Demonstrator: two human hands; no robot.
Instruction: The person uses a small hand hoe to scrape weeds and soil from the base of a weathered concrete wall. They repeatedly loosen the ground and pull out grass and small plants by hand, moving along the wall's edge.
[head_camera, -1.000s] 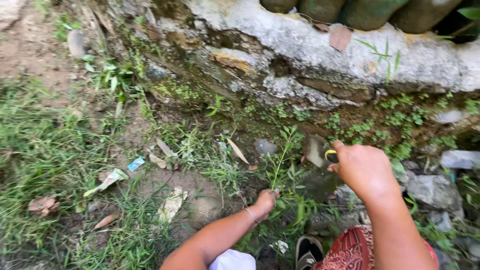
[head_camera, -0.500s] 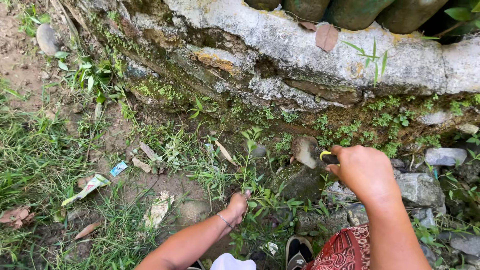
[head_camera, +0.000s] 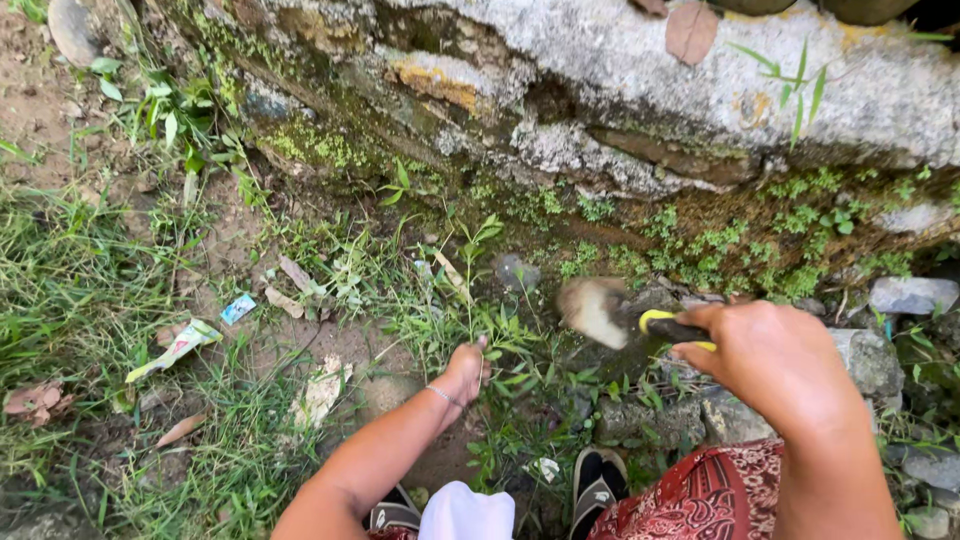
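My right hand (head_camera: 775, 360) grips the yellow and black handle of a small hand trowel (head_camera: 600, 312); its dirty blade is blurred and points left, just above the ground near the foot of the wall. My left hand (head_camera: 466, 370), with a thin bracelet on the wrist, is closed around the base of a tall green weed (head_camera: 472, 290) growing in the soil. The blade hangs a short way to the right of that weed.
A mossy, crumbling stone wall (head_camera: 560, 110) runs across the top. Loose grey stones (head_camera: 910, 295) lie at the right. Grass, dry leaves and scraps of wrapper (head_camera: 185, 345) cover the ground at the left. My black sandals (head_camera: 597, 485) and red patterned cloth are at the bottom.
The view has come closer to the ground. My left hand has shifted along the ground and still grips the weed. The trowel blade is now blurred with motion.
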